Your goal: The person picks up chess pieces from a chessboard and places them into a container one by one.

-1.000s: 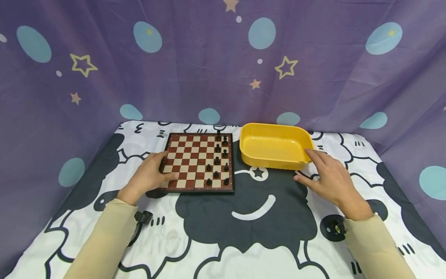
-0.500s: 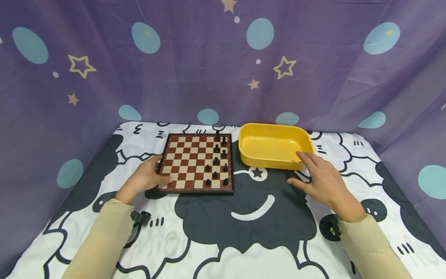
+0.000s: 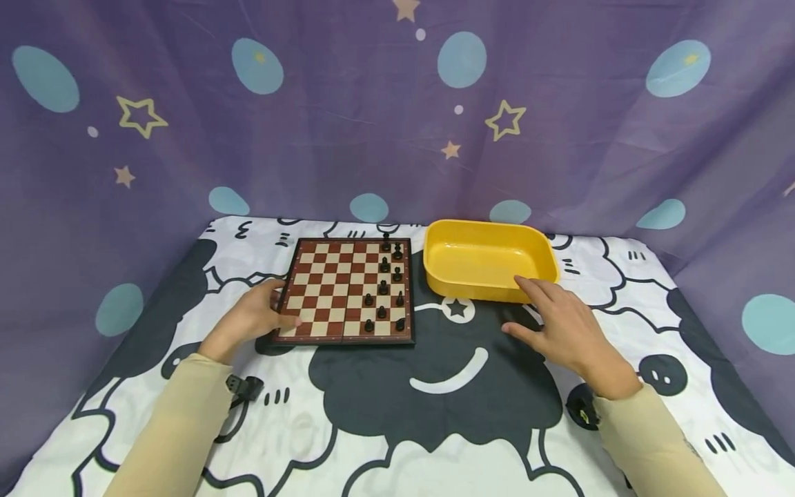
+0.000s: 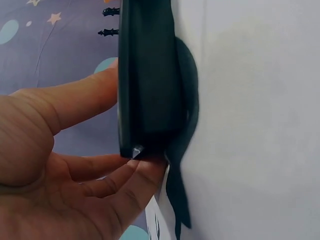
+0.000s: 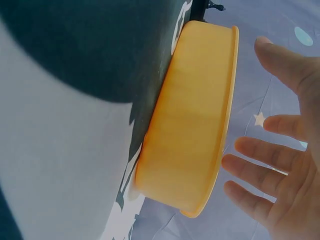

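Observation:
A folding chessboard (image 3: 317, 290) with red-brown and cream squares lies flat on the cloth. Several black chess pieces (image 3: 383, 287) stand along its right side. My left hand (image 3: 245, 319) holds the board's left edge near the front corner; the thumb is over the top and the fingers are against the side, as the left wrist view shows with the board's dark side (image 4: 150, 80). To the right, a yellow plastic tub (image 3: 491, 266) sits with its inside bare where visible. My right hand (image 3: 568, 331) hovers at its front right with spread, relaxed fingers, holding nothing.
A black-and-white cartoon-print cloth (image 3: 447, 428) covers the table. Behind and at both sides hangs a purple curtain (image 3: 373, 138) with stars and blue ovals. The tub stands close to the board's right edge.
My left hand has slid a little left and toward me along the board's edge, its thumb covering less of the squares. My right hand has drifted left along the tub's front. Board and tub stay put.

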A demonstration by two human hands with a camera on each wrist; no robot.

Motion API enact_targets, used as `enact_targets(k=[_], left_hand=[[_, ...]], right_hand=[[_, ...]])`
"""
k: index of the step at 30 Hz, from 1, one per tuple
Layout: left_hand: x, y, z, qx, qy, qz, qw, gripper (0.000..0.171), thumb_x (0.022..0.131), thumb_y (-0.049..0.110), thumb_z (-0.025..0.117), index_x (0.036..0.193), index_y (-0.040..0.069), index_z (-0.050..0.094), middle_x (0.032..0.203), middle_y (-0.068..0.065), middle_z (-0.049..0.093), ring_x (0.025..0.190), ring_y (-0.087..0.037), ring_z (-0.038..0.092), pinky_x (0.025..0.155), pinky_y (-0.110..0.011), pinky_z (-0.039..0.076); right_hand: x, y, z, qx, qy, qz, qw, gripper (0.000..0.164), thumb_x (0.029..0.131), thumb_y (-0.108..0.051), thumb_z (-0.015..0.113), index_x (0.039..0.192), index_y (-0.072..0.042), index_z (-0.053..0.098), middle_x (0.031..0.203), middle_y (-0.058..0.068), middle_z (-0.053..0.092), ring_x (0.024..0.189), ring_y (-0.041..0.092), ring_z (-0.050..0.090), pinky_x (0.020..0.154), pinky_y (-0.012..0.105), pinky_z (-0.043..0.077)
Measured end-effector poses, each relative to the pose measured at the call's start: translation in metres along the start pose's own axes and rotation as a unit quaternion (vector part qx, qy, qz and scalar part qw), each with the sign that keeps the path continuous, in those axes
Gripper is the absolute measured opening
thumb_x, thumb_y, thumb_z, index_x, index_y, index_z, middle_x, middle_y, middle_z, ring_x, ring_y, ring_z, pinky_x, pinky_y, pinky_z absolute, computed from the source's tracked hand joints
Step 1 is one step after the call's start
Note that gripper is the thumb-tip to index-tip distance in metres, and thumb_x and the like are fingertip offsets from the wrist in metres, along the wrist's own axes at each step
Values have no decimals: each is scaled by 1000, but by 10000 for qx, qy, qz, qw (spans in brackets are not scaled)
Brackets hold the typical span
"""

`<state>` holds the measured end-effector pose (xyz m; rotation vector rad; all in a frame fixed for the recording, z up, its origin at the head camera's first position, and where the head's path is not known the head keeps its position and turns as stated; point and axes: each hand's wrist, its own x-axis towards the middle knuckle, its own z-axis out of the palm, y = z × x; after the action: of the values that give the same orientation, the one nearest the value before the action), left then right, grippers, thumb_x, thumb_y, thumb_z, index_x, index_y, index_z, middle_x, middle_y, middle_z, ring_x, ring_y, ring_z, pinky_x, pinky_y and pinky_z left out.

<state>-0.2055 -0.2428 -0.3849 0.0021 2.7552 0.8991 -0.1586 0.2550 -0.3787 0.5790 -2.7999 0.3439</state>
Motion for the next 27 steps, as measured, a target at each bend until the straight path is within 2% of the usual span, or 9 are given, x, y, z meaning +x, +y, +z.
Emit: enact_targets(k=[3, 10, 16, 27], left_hand=[[1, 0, 0, -16, -26, 51, 10000, 93, 78, 27, 80, 143, -10, 26, 118, -29, 53, 100, -36, 56, 84, -49, 46], [0, 0, 1, -84, -93, 66, 9999, 82, 79, 25, 79, 139, -10, 35, 111, -25, 58, 96, -32, 57, 83, -48, 44], [1, 1, 3, -193, -89, 94, 9997, 81, 80, 22, 78, 139, -11, 33, 113, -26, 57, 98, -34, 57, 84, -48, 44], [1, 0, 4, -102, -113, 60, 9999, 84, 79, 23, 80, 140, -10, 33, 110, -25, 58, 95, -32, 58, 81, -46, 46]], right_hand=[[0, -1, 0, -2, 92, -33, 10000, 85, 78, -58, 71, 144, -13, 41, 133, 13, 51, 114, 35, 50, 94, 54, 39], [1, -7, 4, 108, 165, -193, 9996, 82, 78, -54, 72, 142, -12, 44, 133, 12, 52, 114, 33, 51, 94, 53, 40], [3, -14, 4, 274, 281, -318, 9987, 79, 79, -51, 73, 141, -11, 45, 133, 12, 52, 116, 33, 50, 97, 54, 38], [12, -33, 7, 670, 348, -521, 9958, 72, 78, -46, 76, 135, -9, 51, 130, 8, 55, 113, 28, 53, 95, 50, 41]])
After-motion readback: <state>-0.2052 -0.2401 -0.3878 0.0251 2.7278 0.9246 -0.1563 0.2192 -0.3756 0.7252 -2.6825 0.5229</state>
